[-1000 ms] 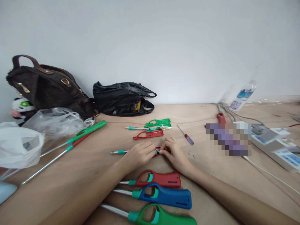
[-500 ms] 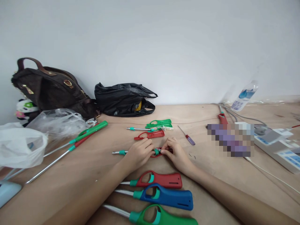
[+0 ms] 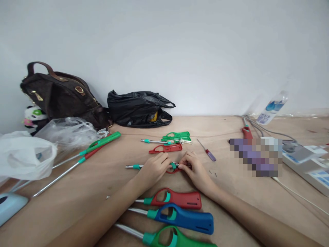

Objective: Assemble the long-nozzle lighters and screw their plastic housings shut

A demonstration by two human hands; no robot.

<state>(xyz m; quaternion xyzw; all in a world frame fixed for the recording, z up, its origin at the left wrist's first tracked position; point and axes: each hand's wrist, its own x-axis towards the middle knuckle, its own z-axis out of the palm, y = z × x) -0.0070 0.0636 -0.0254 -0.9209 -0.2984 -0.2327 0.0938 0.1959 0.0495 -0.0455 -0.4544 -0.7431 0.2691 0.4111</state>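
Observation:
An opened red lighter (image 3: 174, 167) with a teal trigger and metal tube lies between my hands. My left hand (image 3: 156, 168) has its fingers closed on the lighter near the trigger, covering part of the tube. From the right, my right hand (image 3: 194, 169) pinches at small pale parts beside the teal piece. Just behind lies an empty red half shell (image 3: 166, 148). Farther back are a green half shell (image 3: 177, 136) and a tube with exposed inner parts (image 3: 156, 141). A purple-handled screwdriver (image 3: 210, 155) rests to the right.
Whole lighters in red (image 3: 185, 200), blue (image 3: 190, 218) and green (image 3: 185, 240) lie in front. Bags (image 3: 138, 108) stand at the back left. At right are a bottle (image 3: 272, 107), a power strip (image 3: 308, 168) and cables. Small screws (image 3: 212, 174) lie beyond my right hand.
The whole view has shifted slightly, so things appear a little farther right. Both hands stay at the opened red lighter, with only slight finger movement.

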